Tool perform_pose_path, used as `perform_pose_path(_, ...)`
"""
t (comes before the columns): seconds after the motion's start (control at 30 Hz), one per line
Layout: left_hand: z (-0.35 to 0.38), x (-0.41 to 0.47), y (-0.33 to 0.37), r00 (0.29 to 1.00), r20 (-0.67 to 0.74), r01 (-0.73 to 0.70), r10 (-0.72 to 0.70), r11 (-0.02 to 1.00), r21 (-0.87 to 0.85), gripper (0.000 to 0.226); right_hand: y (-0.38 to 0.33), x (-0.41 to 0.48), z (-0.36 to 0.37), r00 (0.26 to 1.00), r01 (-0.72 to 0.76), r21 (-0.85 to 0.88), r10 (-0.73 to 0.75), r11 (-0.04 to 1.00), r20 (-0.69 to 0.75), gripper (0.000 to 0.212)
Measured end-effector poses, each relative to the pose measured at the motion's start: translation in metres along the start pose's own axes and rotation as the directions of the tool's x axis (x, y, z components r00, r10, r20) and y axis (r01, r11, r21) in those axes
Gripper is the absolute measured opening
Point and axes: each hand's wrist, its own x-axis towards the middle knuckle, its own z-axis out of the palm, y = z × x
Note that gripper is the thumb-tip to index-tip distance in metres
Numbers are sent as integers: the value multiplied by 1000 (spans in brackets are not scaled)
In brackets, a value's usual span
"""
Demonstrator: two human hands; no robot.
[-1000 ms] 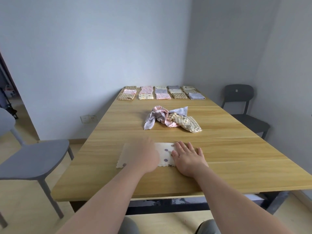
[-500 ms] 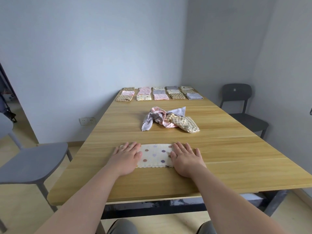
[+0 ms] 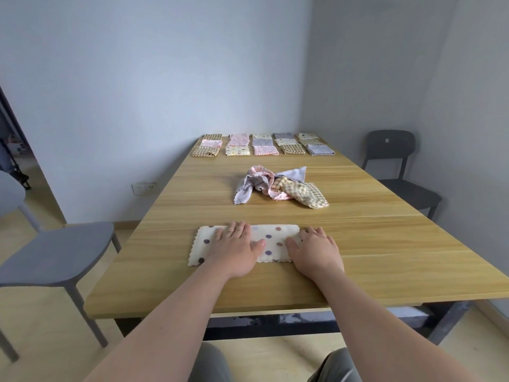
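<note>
Half a second ago the left hand point(image 3: 234, 250) lay on the left end of the spotted cloth point(image 3: 271, 238). It now sits nearer the middle, so that end shows bare with its scalloped edge to the left of the knuckles. A second ago the same hand was a blur crossing the cloth. The right hand point(image 3: 316, 253) has kept its place on the cloth's right end. Both hands lie flat, palms down and fingers straight and slightly spread, pressing the cloth and gripping nothing. The cloth lies as a long folded strip under and between the hands, near the front edge of the surface point(image 3: 385, 244). Its right edge is hidden under the right hand, as is the part beneath the left palm (how many layers the fold has cannot be told). Well beyond the fingertips lies a loose heap point(image 3: 278, 186) of crumpled cloths, tangled so that their number is hard to make out. Farther still, folded cloths point(image 3: 264, 146) lie in rows at the far end, too small for their patterns to be read surely. Both forearms are cut off by the lower edge of the view.
</note>
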Motion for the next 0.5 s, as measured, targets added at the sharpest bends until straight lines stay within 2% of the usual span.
perform_pose_path(0.23, -7, -5, 5, 999, 44, 10, -10, 1000, 4, 102, -11, 7, -11, 996, -80, 166, 87, 983, -36, 36)
perform_pose_path(0.4, -12, -5, 5, 997, 77, -4, 4, 1000, -5, 129, -29, 12, -36, 996, -71, 503, 93, 861, -18, 29)
perform_pose_path(0.5, -13, -3, 7, 996, 90, -3, 4, 1000, -1, 133, -39, 11, -51, 996, -24, 540, 65, 841, -57, 25)
